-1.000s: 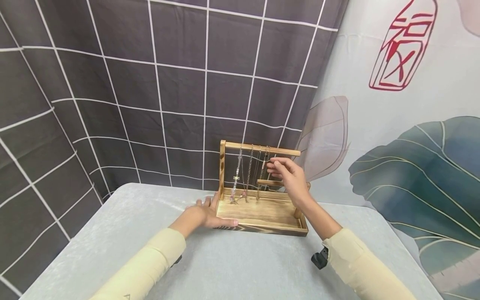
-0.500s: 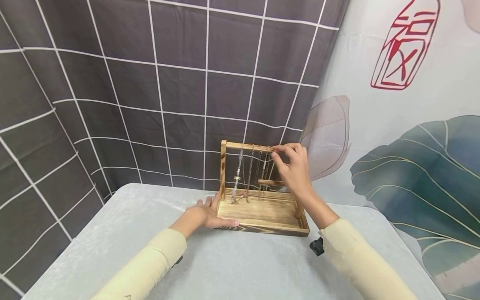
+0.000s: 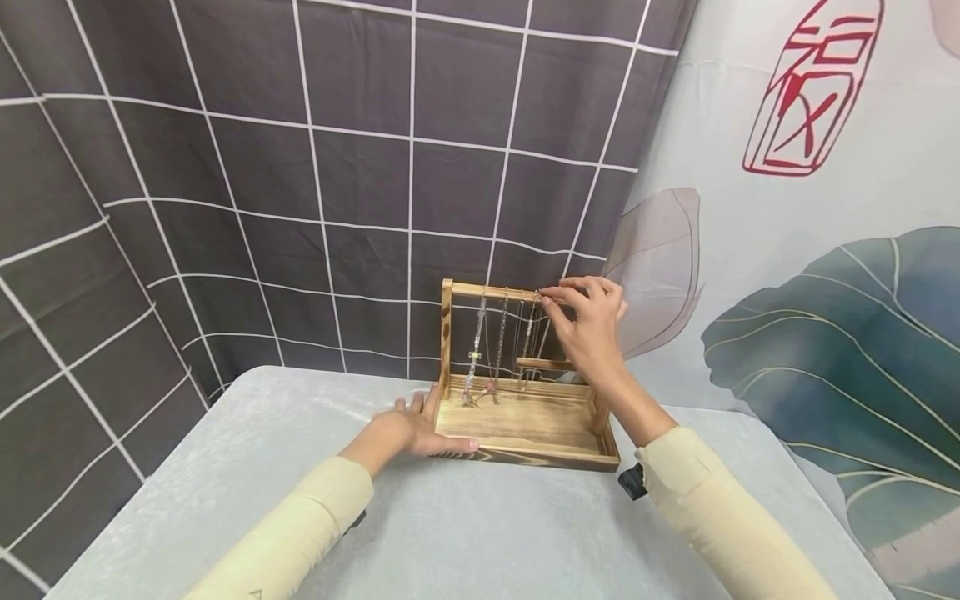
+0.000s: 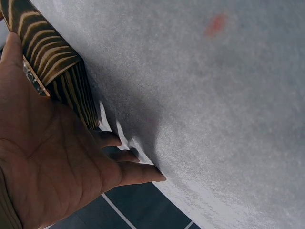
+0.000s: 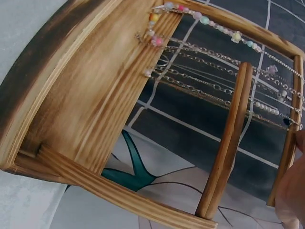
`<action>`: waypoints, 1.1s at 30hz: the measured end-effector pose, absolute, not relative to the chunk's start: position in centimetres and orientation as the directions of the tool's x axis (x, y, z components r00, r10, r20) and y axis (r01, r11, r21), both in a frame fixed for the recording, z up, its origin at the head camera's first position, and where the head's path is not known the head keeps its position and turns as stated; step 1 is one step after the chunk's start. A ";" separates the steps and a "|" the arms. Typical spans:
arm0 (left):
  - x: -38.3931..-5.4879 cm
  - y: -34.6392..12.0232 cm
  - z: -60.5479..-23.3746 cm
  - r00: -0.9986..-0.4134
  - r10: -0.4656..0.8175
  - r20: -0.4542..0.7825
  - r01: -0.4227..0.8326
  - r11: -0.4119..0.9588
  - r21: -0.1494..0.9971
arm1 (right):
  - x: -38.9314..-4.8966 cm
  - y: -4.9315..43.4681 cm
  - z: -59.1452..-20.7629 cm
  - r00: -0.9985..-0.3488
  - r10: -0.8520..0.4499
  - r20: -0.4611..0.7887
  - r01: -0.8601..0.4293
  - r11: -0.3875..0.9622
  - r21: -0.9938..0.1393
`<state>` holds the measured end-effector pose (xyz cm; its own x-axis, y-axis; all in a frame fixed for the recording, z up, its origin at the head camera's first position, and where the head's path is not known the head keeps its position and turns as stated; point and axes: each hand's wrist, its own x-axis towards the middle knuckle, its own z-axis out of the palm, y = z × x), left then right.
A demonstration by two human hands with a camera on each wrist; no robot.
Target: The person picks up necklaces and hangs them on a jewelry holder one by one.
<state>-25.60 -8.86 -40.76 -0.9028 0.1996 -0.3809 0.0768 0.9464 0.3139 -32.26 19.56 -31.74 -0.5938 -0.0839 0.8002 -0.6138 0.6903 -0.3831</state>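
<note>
A wooden jewelry stand [image 3: 525,457] with a shallow tray base stands on the table, several necklaces hanging from its top bar. My left hand [image 3: 408,429] rests against the tray's left front corner, thumb along the front rim. In the left wrist view its fingers stretch straight past the striped wood corner [image 4: 52,52]. At the top bar, my right hand [image 3: 592,321] pinches a necklace [image 3: 531,329] between thumb and fingertips, right where the chain meets the bar. A pastel beaded necklace [image 5: 205,20] hangs farther left, and fine silver chains [image 5: 205,88] hang between.
A shorter wooden bar [image 3: 546,364] juts out below the top bar, under my right hand. Pale grey cloth covers the table [image 3: 480,533]. Behind it hang a dark checked curtain [image 3: 360,183] and a white printed cloth [image 3: 720,125] with leaf shapes.
My right hand has risen from beside the hanging chains to the top bar, then shifted slightly, its outer fingers lifting. The left hand stays on the tray corner.
</note>
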 end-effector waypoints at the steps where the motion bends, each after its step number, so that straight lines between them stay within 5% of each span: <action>1: -25.7 -8.9 -40.9 -0.904 0.199 -0.380 0.077 0.946 0.314 | -32.3 19.6 -31.7 -0.595 -0.078 0.800 -0.613 0.688 -0.388; 33: -26.5 -9.7 -40.6 -0.899 0.273 -0.341 0.166 0.936 0.310 | -29.0 22.3 -31.0 -0.711 0.015 0.703 -0.532 0.641 -0.552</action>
<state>-26.49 -9.71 -40.60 -0.8994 0.2731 -0.3414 0.1665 0.9359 0.3103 -28.99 22.34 -30.95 -0.7112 0.0146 0.7028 -0.5325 0.6415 -0.5522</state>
